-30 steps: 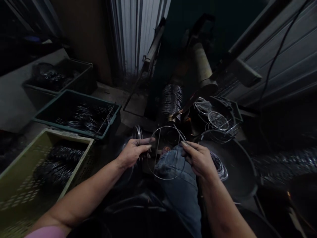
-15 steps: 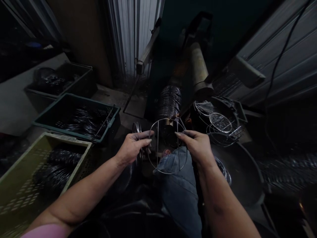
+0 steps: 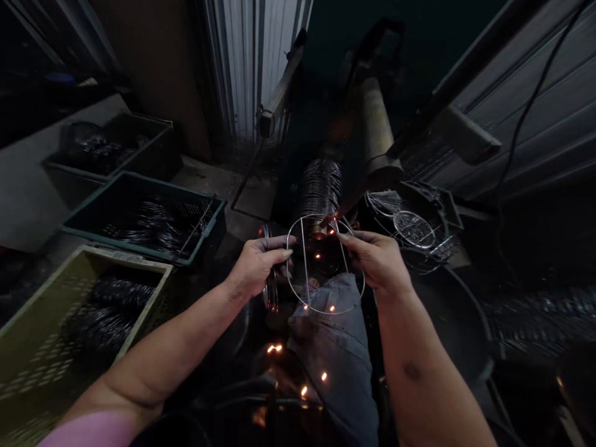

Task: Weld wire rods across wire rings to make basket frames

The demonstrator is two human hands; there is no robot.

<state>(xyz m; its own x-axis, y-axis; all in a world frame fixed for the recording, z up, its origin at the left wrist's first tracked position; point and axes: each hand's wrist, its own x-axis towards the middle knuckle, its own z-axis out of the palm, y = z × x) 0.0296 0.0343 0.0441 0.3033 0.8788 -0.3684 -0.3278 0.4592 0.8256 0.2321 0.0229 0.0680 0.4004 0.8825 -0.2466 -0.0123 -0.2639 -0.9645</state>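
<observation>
A round wire ring (image 3: 326,309) with two straight cross wires is held upright in front of me. My left hand (image 3: 258,266) pinches its left rim and my right hand (image 3: 379,261) pinches its right rim. The ring's top touches the tip of a welding electrode (image 3: 331,218), where there is an orange glow. Sparks (image 3: 302,385) fall over my jeans-covered knee (image 3: 338,347). A second bunch of rings (image 3: 270,292) hangs under my left hand.
A stack of wire rings (image 3: 320,186) sits on the machine behind. Left stand a beige crate (image 3: 28,323), a green crate (image 3: 116,186) and a dark crate (image 3: 153,124), all holding wire parts. A dark basin (image 3: 459,323) and finished wire frames (image 3: 412,230) lie right.
Both hands have lifted the ring up and forward to the electrode tip. Sparks now fly where there were none before.
</observation>
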